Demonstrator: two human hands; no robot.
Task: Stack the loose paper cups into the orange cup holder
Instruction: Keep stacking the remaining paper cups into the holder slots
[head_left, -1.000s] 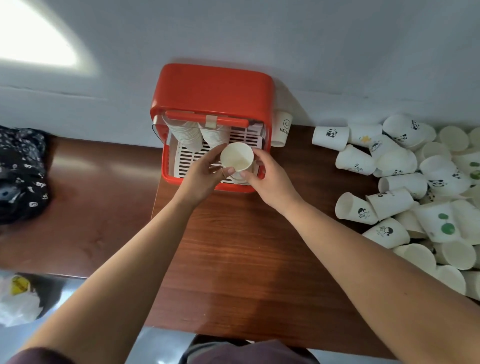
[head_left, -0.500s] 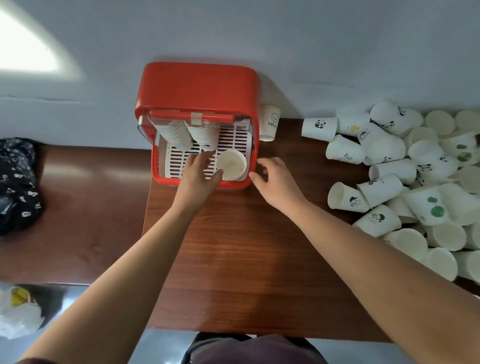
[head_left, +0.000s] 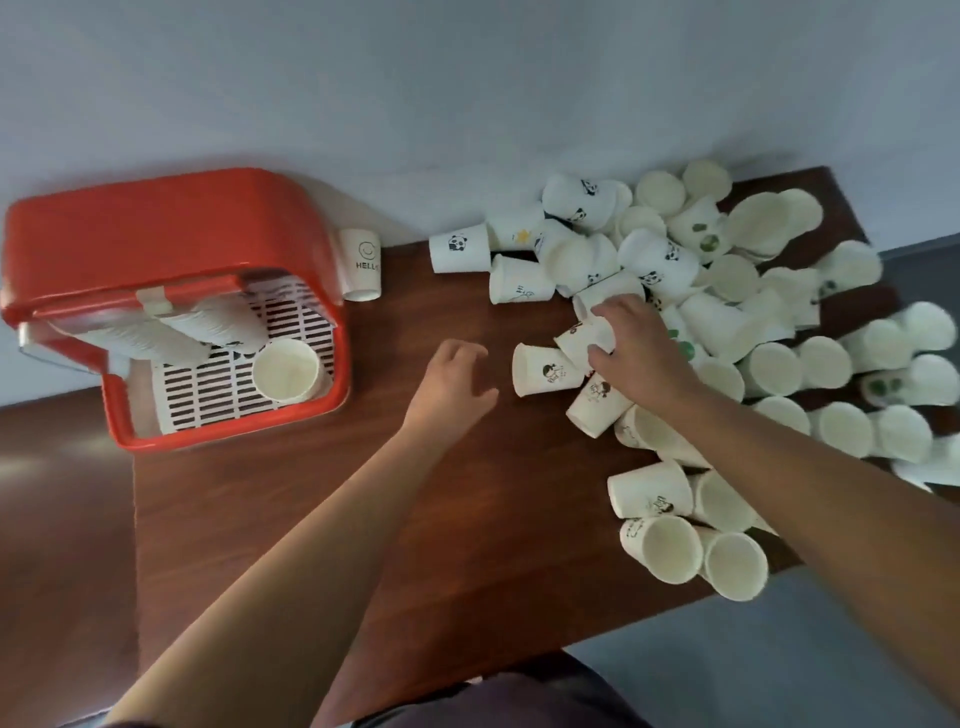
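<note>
The orange cup holder (head_left: 171, 228) stands at the table's left against the wall, with two slanted cup stacks (head_left: 171, 332) and one upright cup stack (head_left: 287, 370) on its white slatted tray. A heap of loose white paper cups (head_left: 727, 322) covers the table's right side. My right hand (head_left: 636, 345) reaches into the heap's near-left edge, fingers closed around a printed cup (head_left: 584, 335). My left hand (head_left: 452, 384) hovers over bare wood between holder and heap, fingers apart, holding nothing. A cup with a cartoon print (head_left: 543, 370) lies on its side just right of my left hand.
A "HELLO" smiley cup (head_left: 361, 265) stands beside the holder's right wall. The wooden table (head_left: 363, 493) ends near my body and at the right, where cups (head_left: 696, 556) lie close to the edge. A white wall runs behind everything.
Both hands left the holder and moved right to the heap. A cup now stands alone in the tray. My right hand has closed on a loose cup; the view has swung right.
</note>
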